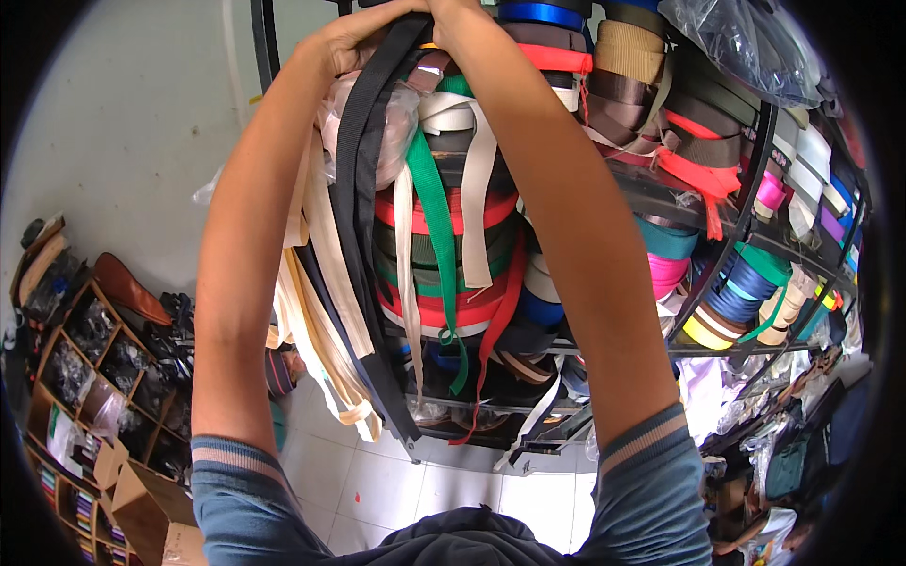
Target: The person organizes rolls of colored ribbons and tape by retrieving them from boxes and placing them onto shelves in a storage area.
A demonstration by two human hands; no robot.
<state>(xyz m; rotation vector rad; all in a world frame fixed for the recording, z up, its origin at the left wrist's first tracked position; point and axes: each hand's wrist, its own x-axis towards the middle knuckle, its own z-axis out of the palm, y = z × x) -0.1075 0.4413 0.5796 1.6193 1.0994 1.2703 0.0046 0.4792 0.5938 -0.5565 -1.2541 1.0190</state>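
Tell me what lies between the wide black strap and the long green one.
Between the black strap and green strap, the head view shows a translucent plastic bag above, a narrow cream strap below and stacked rolls behind.

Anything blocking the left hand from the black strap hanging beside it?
Nothing visible. The black strap runs right up beside the left hand; the frame's top edge crops the hand, so grip can't be confirmed.
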